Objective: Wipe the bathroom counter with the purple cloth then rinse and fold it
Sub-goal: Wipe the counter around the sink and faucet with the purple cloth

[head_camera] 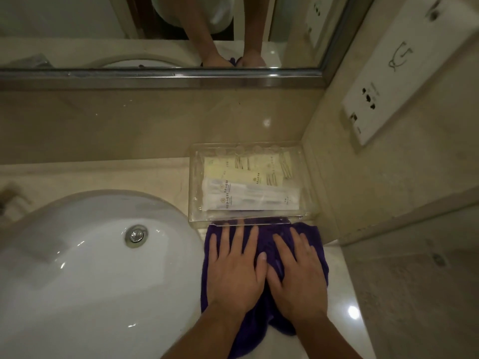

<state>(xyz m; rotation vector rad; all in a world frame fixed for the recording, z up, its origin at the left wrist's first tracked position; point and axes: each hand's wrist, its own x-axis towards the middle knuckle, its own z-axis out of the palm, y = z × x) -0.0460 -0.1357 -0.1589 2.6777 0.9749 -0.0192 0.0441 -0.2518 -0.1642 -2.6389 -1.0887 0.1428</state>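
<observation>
Left hand (234, 270) and right hand (298, 273), fingers straight, press flat on the purple cloth (267, 235) beneath.

Dim, warm light is filling the scene, glinting in small spots on the white sink (77, 268) and flaring as one bright patch on the counter (339, 294) right of the sink. Straight edges behind the sink are bowing with wide-angle distortion, and everything is looking soft and slightly blurred.
</observation>
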